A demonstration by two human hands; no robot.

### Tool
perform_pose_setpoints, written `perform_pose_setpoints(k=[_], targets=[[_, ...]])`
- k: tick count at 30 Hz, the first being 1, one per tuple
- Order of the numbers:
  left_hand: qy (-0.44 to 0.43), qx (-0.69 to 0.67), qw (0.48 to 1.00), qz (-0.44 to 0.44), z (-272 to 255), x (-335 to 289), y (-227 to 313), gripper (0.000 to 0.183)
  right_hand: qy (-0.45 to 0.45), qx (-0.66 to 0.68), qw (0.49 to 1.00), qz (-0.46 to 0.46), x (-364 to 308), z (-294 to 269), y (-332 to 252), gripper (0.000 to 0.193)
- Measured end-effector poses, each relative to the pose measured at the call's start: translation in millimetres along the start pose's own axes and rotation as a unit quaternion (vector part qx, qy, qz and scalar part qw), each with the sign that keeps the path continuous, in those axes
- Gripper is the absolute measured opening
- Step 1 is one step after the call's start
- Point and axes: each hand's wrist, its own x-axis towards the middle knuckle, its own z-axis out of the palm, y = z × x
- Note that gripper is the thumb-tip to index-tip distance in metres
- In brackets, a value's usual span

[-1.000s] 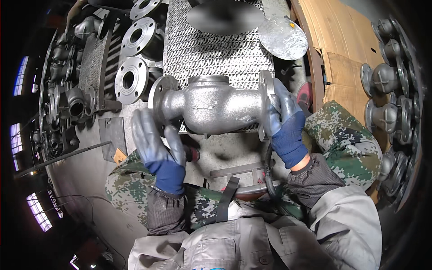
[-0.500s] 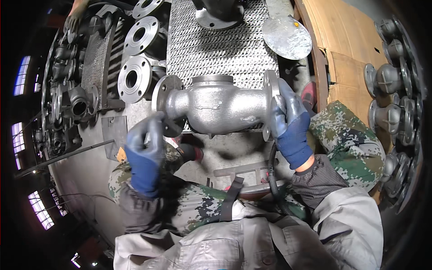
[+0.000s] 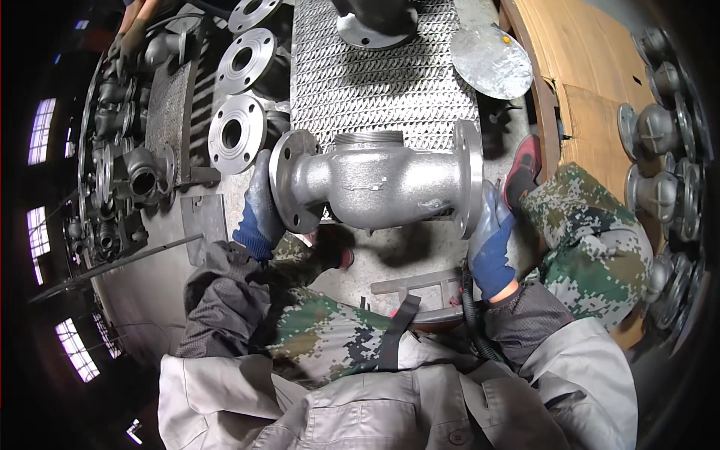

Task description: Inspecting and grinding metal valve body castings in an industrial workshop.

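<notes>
A grey cast-metal valve body (image 3: 375, 184) with a flange at each end and a threaded neck on top lies crosswise at the near edge of the textured metal bench (image 3: 375, 90). My left hand (image 3: 261, 202), in a blue-grey coated glove, presses against the outer side of its left flange, fingers pointing up and partly hidden behind the rim. Against the outer face of the right flange sits my right hand (image 3: 491, 229), gloved alike, its fingertips partly hidden. Between them, the two hands clasp the valve body from both ends.
Several flanged castings (image 3: 237, 135) stand left of the bench. Another dark flanged part (image 3: 375, 26) is at its far end. A round metal plate (image 3: 491, 64) lies at the right, beside cardboard (image 3: 600, 90) and more valve bodies (image 3: 649, 131). At far left, a co-worker's hand (image 3: 133, 37) touches castings.
My left hand has moved from the front of the left flange to its outer side. My right hand has slid lower along the right flange. The whole view has shifted slightly.
</notes>
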Motion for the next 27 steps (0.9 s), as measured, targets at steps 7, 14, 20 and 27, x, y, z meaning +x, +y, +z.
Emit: perform_pose_setpoints(k=[7,14,20,27], targets=[[0.066,-0.531,0.804,-0.258,-2,-11,45,0.066,0.037,-0.054,0.993,0.098,12,20,-11,0.051],[0.171,0.205,0.952,0.152,-55,-61,85,0.05,-0.057,0.127,0.959,0.245,-6,53,11,0.042],[0.195,0.116,0.963,0.142,-57,-91,89,0.043,-0.062,0.209,0.936,0.277,-28,66,31,0.039],[0.187,0.191,0.918,0.292,-53,-93,85,0.046,-0.103,0.071,0.957,0.263,-9,57,16,0.042]])
